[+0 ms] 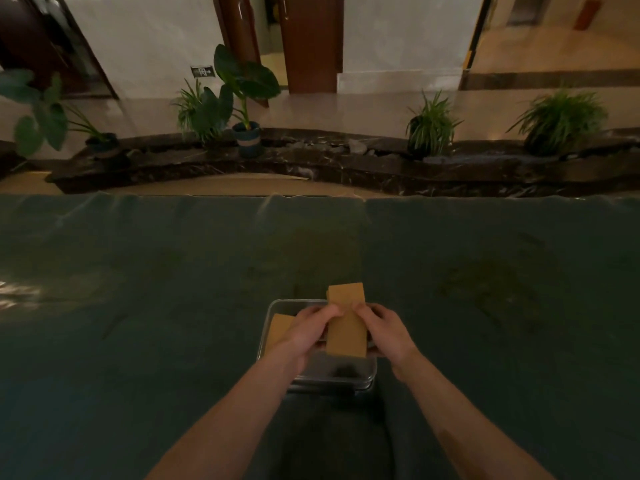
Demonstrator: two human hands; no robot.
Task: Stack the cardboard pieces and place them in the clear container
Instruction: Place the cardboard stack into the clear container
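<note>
Both my hands hold a stack of tan cardboard pieces (347, 327) above the clear container (332, 375), which sits on the dark green cloth near the table's front edge. My left hand (308, 330) grips the stack's left side and my right hand (382, 329) grips its right side. The stack is long, pointing away from me, and its far end reaches past the container's far rim. Another tan cardboard piece (278, 329) shows inside the container at the left, partly hidden by my left hand.
The dark green cloth (138, 289) covers the whole table around the container. Beyond the table's far edge runs a dark stone ledge (311, 168) with several potted plants (247, 133), then a tiled floor and wooden doors.
</note>
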